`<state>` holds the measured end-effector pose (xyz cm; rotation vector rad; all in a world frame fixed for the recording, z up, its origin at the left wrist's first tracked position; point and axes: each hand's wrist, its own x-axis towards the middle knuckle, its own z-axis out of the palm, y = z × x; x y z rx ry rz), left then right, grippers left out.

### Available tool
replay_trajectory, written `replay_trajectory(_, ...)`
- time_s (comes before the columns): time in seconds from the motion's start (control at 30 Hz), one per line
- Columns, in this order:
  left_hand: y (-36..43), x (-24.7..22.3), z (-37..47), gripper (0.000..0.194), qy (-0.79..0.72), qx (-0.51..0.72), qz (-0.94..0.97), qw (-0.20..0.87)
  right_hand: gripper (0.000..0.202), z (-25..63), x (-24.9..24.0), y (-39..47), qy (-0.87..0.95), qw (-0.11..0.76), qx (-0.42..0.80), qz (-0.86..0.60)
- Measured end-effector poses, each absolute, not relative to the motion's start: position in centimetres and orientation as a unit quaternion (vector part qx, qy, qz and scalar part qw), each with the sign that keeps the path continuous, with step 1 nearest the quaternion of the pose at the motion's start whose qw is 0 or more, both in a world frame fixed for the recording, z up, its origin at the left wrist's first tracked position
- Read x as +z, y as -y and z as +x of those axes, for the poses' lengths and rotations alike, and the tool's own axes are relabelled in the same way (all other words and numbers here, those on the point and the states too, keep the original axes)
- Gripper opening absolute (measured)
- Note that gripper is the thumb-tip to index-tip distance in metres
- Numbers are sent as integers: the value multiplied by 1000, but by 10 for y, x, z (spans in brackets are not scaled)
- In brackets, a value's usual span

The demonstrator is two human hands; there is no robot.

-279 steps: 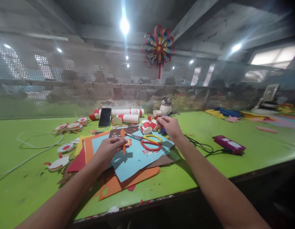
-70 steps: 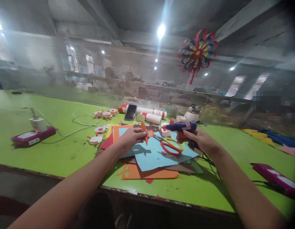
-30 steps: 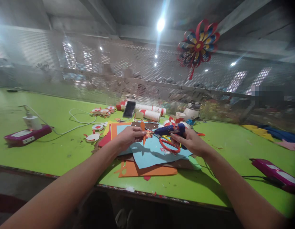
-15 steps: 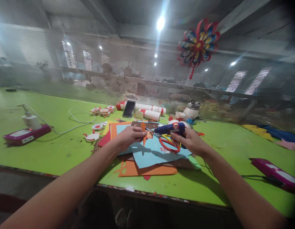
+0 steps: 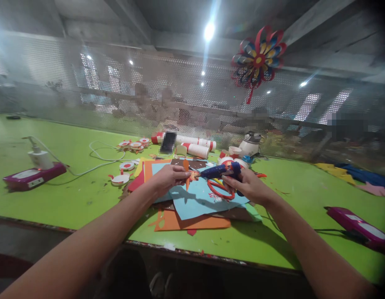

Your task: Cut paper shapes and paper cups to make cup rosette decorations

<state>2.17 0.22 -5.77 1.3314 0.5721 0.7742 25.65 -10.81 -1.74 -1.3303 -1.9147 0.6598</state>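
Between the fingertips of my left hand (image 5: 175, 177) is a thin orange paper cutout (image 5: 187, 182), held upright above the stacked sheets. My right hand (image 5: 247, 185) is wrapped round a dark blue hot glue gun (image 5: 219, 170). Its nozzle points left, close to the orange cutout; whether the two touch I cannot tell. Just behind the nozzle tip shows a small orange and red patterned piece (image 5: 194, 176). Below the glue gun lie scissors with red handles (image 5: 222, 191), on a light blue sheet (image 5: 192, 205) of the coloured paper pile.
Stacked paper cups (image 5: 195, 150) lie on their sides behind the pile, near a white bottle (image 5: 251, 145). Round red-and-white paper pieces (image 5: 120, 179) sit on the left. Purple power strips (image 5: 35, 176) stand at both sides, with cables on the green table (image 5: 96, 207).
The glue gun has tipped slightly, its nozzle now lower and nearer the orange cutout. My left hand has stayed nearly still.
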Motion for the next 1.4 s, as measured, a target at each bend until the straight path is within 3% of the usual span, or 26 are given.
replay_trajectory(0.57,-3,-59,21,17,-244,327,604,685,31,256,-18,106,734,373,217,-525)
replay_trajectory(1.2,-4,-56,20,21,-272,343,577,689,30,260,-19,108,747,309,235,-539)
replay_trajectory(1.4,-9,-58,19,22,-269,353,575,687,32,266,-13,108,733,345,232,-539)
